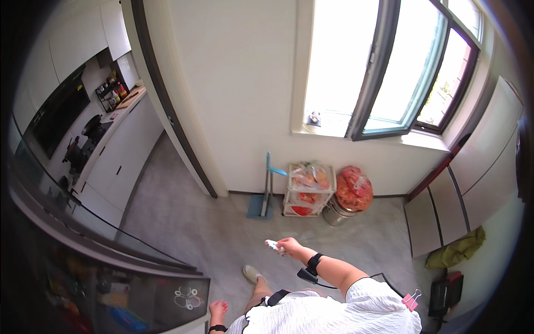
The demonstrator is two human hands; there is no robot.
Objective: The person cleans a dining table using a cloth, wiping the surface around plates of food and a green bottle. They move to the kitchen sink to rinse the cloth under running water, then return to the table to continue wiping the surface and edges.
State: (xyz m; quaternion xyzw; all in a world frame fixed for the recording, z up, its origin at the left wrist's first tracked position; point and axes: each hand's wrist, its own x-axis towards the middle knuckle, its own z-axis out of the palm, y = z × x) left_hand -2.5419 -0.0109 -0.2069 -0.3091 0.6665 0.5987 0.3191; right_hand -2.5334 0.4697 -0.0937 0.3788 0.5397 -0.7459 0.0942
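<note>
Here, a small white item (272, 244) is over the grey floor (361, 245), clamped in the grip of your right hand (288, 246). Your left hand (218, 308) is near a dark panel (150, 295); I can't tell whether its grip is apart or together. Ahead, a dustpan (255, 207) stands beside a rack (287, 196).

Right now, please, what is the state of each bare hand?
Left hand: nothing visible in it; open or closed cannot be told.
Right hand: closed, holding a small white item with pale blue patches, material unclear.
</note>
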